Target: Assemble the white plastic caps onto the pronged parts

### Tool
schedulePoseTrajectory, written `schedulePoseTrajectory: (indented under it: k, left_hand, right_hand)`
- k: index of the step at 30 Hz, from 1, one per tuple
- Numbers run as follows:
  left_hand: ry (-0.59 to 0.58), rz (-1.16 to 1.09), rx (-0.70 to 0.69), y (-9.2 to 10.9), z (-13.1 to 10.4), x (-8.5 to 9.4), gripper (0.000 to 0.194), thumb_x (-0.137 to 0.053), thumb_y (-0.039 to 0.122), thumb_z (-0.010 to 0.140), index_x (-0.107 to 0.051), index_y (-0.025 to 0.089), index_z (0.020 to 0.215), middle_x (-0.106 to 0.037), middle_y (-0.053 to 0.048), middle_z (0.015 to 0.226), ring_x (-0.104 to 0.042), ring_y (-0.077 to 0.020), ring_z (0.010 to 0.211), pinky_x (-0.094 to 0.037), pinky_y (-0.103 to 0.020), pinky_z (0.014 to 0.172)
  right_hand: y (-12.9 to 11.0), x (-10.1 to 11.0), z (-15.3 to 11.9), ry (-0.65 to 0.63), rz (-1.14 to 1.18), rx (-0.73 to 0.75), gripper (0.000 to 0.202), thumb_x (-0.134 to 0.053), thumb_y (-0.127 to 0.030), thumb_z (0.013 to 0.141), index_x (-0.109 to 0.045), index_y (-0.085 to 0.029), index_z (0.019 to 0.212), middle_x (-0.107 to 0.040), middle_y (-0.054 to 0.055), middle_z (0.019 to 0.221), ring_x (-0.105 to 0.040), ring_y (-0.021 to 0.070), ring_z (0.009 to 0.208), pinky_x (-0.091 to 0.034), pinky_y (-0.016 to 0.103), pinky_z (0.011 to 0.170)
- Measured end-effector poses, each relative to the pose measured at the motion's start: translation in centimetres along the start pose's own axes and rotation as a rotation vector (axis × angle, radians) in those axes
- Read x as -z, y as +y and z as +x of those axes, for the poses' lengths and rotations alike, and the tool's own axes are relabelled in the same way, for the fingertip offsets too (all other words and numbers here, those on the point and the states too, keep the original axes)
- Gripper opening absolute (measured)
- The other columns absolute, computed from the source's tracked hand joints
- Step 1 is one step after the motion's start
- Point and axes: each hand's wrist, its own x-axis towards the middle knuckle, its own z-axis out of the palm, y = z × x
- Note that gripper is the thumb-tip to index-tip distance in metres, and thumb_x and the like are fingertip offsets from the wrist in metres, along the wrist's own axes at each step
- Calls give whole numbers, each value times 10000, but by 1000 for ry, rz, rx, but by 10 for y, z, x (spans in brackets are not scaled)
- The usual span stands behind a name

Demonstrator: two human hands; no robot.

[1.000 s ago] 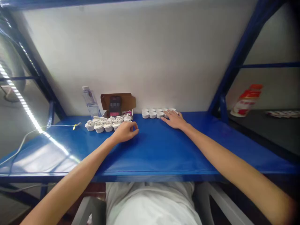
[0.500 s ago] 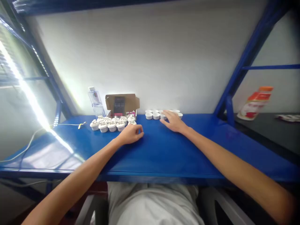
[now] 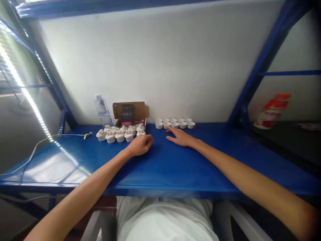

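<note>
My left hand [image 3: 140, 145] rests on the blue table, its fingers loosely curled, with nothing visible in them. Just behind and left of it stand several white round pots with lids [image 3: 119, 136], small knobs or pins showing on top; the nearest is partly behind the hand. My right hand [image 3: 182, 137] is open over the table, fingers stretched forward and left and thumb apart. Its fingertips reach the front of two rows of small white open cups [image 3: 183, 125] near the wall. Whether they touch a cup I cannot tell.
Behind the lidded pots are an open cardboard box [image 3: 140, 110] with a dark item upright in it and a clear bottle [image 3: 103, 112]. A white cable [image 3: 67, 134] runs along the left. A red-and-white bottle [image 3: 272, 112] stands right, beyond the blue frame [image 3: 255, 77].
My right hand has moved left and slightly toward me, uncovering cups at the right of the rows. My left hand stays nearly in place. The view has tilted slightly.
</note>
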Motion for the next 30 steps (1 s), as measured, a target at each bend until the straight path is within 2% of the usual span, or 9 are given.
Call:
schedulePoseTrajectory:
  k: [4,7,15,20,22,24,27,30]
  left_hand:
    - [-25,40,23,2,-1,-3,221,-525,253,901,-731,182,940,-673,-36,705,-575,-173,638,-389,-295,629]
    - [-30,45,18,2,-1,-3,208,-545,274,897,-726,184,947,-665,-29,701,-570,-170,636,-376,-293,623]
    - [-75,-8,15,0,0,1,203,-580,314,895,-717,182,968,-648,-9,666,-558,-153,610,-375,-276,611]
    - [-25,-33,-12,4,0,6,188,-576,298,893,-718,178,920,-629,-2,628,-543,-140,588,-378,-269,614]
    - [38,-36,1,4,0,11,181,-570,291,892,-713,181,884,-627,1,624,-543,-135,581,-374,-269,615]
    - [111,-28,27,4,0,16,175,-561,286,891,-703,185,870,-628,4,623,-552,-137,580,-364,-273,613]
    - [218,16,81,0,0,23,164,-554,284,886,-690,197,915,-626,6,622,-576,-158,605,-353,-285,618]
    - [283,84,172,-6,1,25,242,-554,300,886,-665,205,1080,-634,3,638,-598,-195,644,-352,-301,630]
  right_hand:
    - [-3,0,1,-3,-45,38,424,-538,-407,1007,-625,-217,1376,-648,109,1419,-609,296,1316,-456,454,1144]
    - [-3,-1,1,10,-41,25,462,-550,-413,1000,-595,-201,1409,-634,118,1436,-614,293,1308,-462,447,1137]
    - [-3,-1,2,10,-37,44,369,-546,-390,1002,-667,-207,1299,-670,102,1377,-625,279,1281,-463,434,1137]
    - [-3,-1,2,2,-23,38,349,-544,-378,1002,-672,-208,1280,-676,99,1359,-627,277,1270,-464,436,1136]
    - [-2,-3,2,7,-29,41,373,-537,-396,1003,-664,-199,1292,-631,119,1418,-601,289,1311,-448,447,1153]
    - [-1,-5,1,26,-34,37,435,-530,-423,1001,-626,-195,1358,-521,135,1537,-559,305,1367,-433,458,1168]
    - [-1,-7,0,37,-59,36,580,-500,-430,1004,-459,-212,1539,-302,122,1688,-459,327,1461,-403,478,1189]
    - [-4,-8,4,-31,-129,60,655,-419,-382,1020,-264,-266,1646,-180,72,1734,-345,355,1528,-346,552,1205]
